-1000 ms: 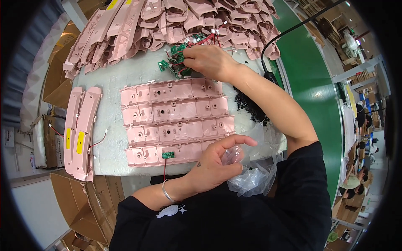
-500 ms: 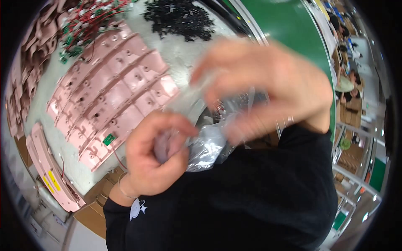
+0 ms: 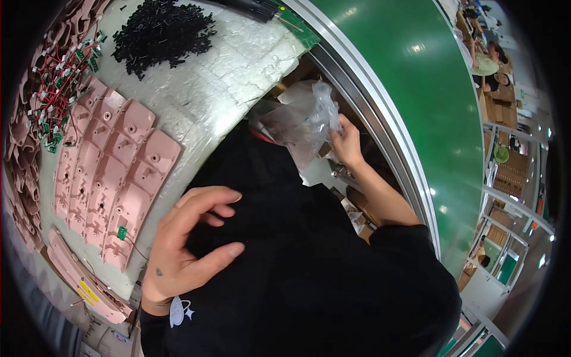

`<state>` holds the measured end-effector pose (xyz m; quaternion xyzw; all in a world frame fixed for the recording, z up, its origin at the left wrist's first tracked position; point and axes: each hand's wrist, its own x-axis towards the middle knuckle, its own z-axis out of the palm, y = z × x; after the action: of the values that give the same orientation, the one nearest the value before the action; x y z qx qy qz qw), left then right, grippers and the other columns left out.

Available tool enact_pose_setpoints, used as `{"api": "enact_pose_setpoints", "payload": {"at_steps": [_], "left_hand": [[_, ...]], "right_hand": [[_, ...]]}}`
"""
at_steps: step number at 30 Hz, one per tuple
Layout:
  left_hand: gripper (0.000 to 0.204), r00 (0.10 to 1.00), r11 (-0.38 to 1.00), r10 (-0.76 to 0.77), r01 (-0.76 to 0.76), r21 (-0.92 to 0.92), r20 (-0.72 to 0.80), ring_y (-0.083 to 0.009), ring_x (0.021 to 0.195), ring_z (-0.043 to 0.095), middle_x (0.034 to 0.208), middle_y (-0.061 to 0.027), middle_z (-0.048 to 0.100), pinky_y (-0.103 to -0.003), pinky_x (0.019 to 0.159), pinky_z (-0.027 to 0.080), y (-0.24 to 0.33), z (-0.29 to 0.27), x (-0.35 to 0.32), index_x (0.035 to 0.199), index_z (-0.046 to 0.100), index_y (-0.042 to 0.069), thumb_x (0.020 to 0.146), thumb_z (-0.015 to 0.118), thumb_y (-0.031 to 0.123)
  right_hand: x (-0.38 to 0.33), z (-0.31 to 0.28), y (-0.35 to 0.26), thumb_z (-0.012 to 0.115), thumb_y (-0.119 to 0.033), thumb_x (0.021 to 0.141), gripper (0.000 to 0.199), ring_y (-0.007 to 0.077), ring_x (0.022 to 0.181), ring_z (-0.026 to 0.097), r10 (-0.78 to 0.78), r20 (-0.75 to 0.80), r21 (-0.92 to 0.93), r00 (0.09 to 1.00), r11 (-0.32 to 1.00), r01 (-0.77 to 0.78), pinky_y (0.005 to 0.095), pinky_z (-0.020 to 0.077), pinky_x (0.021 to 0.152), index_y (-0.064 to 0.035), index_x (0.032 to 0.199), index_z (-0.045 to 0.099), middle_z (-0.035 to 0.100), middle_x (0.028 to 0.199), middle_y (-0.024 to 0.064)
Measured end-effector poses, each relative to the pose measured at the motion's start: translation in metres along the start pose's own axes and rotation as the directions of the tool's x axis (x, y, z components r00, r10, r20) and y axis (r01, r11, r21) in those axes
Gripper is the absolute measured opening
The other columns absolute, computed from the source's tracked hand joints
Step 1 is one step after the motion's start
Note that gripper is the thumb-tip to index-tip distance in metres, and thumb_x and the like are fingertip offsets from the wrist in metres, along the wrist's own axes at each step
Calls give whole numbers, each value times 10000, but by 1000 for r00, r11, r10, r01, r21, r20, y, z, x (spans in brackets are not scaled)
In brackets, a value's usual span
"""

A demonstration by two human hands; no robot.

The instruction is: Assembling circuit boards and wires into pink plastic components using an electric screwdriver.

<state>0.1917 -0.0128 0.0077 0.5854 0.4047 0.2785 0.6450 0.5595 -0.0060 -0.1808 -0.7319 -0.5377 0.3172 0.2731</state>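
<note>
My right hand (image 3: pixel 347 141) grips the edge of a clear plastic bag (image 3: pixel 297 113), which hangs crumpled in the gap between the work table and the green conveyor. What the bag contains I cannot make out. In front of my dark top, my left hand (image 3: pixel 190 238) is held up with fingers curved apart and nothing between them. To its left on the table lie pink curved plastic panels (image 3: pixel 113 154) set side by side. A small green circuit board (image 3: pixel 122 232) with a thin wire rests on the nearest panel.
A heap of small black parts (image 3: pixel 160 33) lies at the back of the white-covered table (image 3: pixel 238 71), near a black screwdriver (image 3: pixel 262 12). Red-wired boards (image 3: pixel 59 89) and stacked pink parts (image 3: pixel 21 178) fill the left. A green conveyor (image 3: pixel 410 77) with a metal rail runs along the right.
Both hands were together at the plastic bag. The right hand has carried it forward, down beside the table, while the left has let go and opened. The view has shifted right.
</note>
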Motion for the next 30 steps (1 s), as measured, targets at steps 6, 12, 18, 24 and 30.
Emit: {"api": "enact_pose_setpoints", "payload": {"at_steps": [6, 12, 18, 24, 30], "left_hand": [[474, 994, 998, -62, 60, -22, -91, -193, 924, 597, 1116, -122, 614, -284, 793, 476, -1, 17, -8, 1156, 588, 0, 713, 748, 56], [478, 984, 993, -114, 109, -47, -134, -183, 926, 597, 1107, -111, 621, -278, 807, 469, -1, 23, -1, 1154, 589, -3, 706, 749, 43], [448, 979, 996, -65, 76, 49, -192, -181, 908, 601, 1085, -109, 627, -281, 796, 477, 11, 22, -10, 1134, 603, -1, 714, 752, 41], [391, 999, 989, -24, 30, 145, -44, -158, 887, 603, 1035, -69, 625, -264, 783, 495, 25, -9, -8, 1140, 619, 43, 779, 761, 91], [385, 979, 991, 2, 25, 128, -206, -159, 898, 604, 1052, -58, 633, -265, 810, 496, 38, -37, -21, 1149, 614, 51, 795, 752, 111]], "right_hand": [[27, 13, 58, 429, 43, 809, 335, 163, 904, 587, 123, -213, 50, 969, 992, -115, 263, 450, 838, 54, 1096, 602, 648, 973, 105], [40, -14, 102, 546, -198, 888, 360, 332, 1211, 505, 59, 76, -997, 995, 22, 75, 405, 403, 1019, 21, 1163, 622, 593, 1226, 203], [74, -40, 184, 574, -218, 859, 553, 397, 1255, 445, 111, 346, -863, 932, 428, 269, 436, 379, 1050, 23, 1341, 446, 466, 1350, 262], [22, -1, 6, 658, -265, 804, 545, 366, 1097, 586, 230, 461, -654, 857, 741, 152, 390, 476, 945, -45, 1288, 538, 608, 1175, 230], [62, -15, -247, 625, -101, 840, 194, 222, 852, 646, -586, 539, 276, 605, 801, 531, 317, 503, 745, -2, 1007, 625, 664, 928, 123]]}}
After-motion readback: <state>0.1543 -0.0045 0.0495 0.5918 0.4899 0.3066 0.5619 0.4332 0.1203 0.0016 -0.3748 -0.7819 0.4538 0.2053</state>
